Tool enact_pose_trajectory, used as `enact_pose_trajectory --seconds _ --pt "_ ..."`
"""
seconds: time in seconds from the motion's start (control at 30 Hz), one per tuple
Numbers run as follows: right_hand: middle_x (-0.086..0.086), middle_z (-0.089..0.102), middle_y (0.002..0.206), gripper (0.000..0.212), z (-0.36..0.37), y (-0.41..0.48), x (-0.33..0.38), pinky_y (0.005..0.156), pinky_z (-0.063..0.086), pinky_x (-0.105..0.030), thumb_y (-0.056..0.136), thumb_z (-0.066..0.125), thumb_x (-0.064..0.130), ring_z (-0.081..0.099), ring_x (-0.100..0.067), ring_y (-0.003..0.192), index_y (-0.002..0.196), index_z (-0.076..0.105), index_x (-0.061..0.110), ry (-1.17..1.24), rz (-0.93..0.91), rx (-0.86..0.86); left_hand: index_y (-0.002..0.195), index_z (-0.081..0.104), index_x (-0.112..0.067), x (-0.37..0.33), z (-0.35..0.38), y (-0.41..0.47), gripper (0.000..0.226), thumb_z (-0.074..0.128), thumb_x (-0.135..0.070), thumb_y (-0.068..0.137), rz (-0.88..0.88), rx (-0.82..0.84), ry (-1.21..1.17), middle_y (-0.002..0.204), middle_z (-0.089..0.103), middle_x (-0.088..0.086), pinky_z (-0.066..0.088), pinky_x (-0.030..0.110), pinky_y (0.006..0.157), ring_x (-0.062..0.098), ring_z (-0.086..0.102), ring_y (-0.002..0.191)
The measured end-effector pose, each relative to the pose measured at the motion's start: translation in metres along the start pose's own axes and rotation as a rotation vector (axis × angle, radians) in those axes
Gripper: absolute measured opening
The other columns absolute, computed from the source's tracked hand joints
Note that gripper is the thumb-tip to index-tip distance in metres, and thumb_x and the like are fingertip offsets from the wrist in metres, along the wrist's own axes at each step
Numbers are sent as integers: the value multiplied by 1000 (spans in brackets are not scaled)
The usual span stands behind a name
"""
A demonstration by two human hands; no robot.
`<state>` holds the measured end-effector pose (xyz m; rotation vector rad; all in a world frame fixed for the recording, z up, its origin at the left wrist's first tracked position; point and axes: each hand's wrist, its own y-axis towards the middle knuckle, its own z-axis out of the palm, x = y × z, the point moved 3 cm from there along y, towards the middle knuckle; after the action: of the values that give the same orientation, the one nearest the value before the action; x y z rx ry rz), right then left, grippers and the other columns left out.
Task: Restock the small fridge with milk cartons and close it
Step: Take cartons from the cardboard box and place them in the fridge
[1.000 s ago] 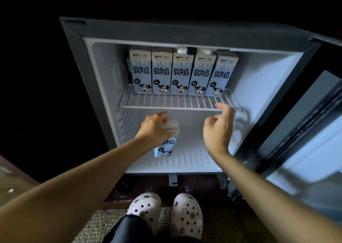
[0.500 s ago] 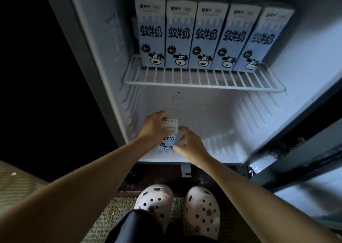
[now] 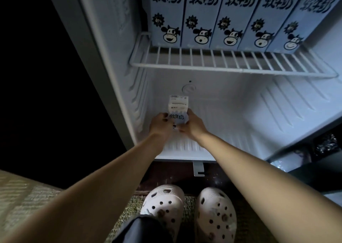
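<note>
The small fridge (image 3: 103, 61) stands open in front of me. One blue-and-white milk carton (image 3: 178, 107) stands upright on the fridge's bottom floor, toward the left wall. My left hand (image 3: 160, 125) grips its left side and my right hand (image 3: 192, 125) grips its right side, low on the carton. Several identical cartons with cow faces (image 3: 228, 19) stand in a row on the white wire shelf (image 3: 231, 68) above.
The fridge floor (image 3: 249, 124) to the right of the held carton is bare white plastic. The open door (image 3: 318, 161) hangs at the lower right. My white clogs (image 3: 188, 211) stand on a woven mat below the fridge's front edge.
The camera has come closer and lower. My right hand came down from the wire shelf and took the carton's right side; the carton moved deeper into the bottom compartment.
</note>
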<state>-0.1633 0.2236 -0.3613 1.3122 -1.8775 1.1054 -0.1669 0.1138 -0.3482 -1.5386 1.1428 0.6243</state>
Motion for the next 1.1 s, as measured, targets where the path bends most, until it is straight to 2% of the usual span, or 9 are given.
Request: enact_pose_trajectory --seconds 0.1,0.17,0.37,0.47,0.57,0.73,0.9,1.03,1.1 --pt "-18 55 130 51 4 18 4 91 50 -50 87 56 4 56 -35 113 134 40 11 9 21 -3 120 58 -12 1 1 15 31 42 -7 94 -38 -32 -117 119 62 11 49 39 97 28 58 106" --pt "-19 53 133 50 7 29 7 95 48 -49 89 54 6 54 -36 117 136 38 12 -1 23 4 118 60 -13 1 1 24 34 40 -4 93 -35 -44 -192 115 64 9 48 34 90 25 58 101" --pt "-14 48 139 55 12 52 8 89 48 -32 91 48 4 50 -32 122 142 32 17 10 41 -1 118 61 -12 4 1 38 40 36 4 92 15 -44 -315 117 63 13 48 34 89 26 58 102" --pt "-17 46 140 57 14 55 6 99 47 -46 90 51 5 49 -36 123 142 33 20 55 66 13 117 62 -14 4 1 32 36 38 -2 93 28 -36 -296 108 65 8 48 23 68 19 57 91" --pt "-17 45 140 59 14 55 8 99 47 -48 90 53 7 51 -37 121 143 33 21 64 84 26 116 62 -14 3 -2 26 31 39 -7 96 36 -14 -269 96 65 5 45 15 50 10 53 72" --pt "-19 50 136 51 13 55 8 97 49 -47 93 50 11 55 -37 117 141 35 21 57 97 3 123 58 -8 -1 -1 21 34 37 -1 96 30 27 -294 80 57 -2 43 5 44 6 49 66" --pt "-21 54 131 46 11 56 5 94 48 -40 95 46 15 50 -22 93 139 36 21 58 101 9 122 59 -16 0 -1 19 34 39 -7 96 18 39 -235 102 62 5 45 16 65 18 56 92" --pt "-18 54 123 47 14 45 3 77 45 -34 93 50 16 46 -22 92 137 34 9 66 181 -32 112 54 -14 -4 -3 8 23 37 -8 97 -27 19 -124 95 58 10 39 5 42 13 48 69" --pt "-18 52 115 49 12 30 2 72 45 -34 92 52 16 47 -23 92 135 33 3 60 229 -48 127 45 -7 -11 -5 2 31 37 -5 97 10 -22 -10 123 54 17 38 9 54 12 41 86"
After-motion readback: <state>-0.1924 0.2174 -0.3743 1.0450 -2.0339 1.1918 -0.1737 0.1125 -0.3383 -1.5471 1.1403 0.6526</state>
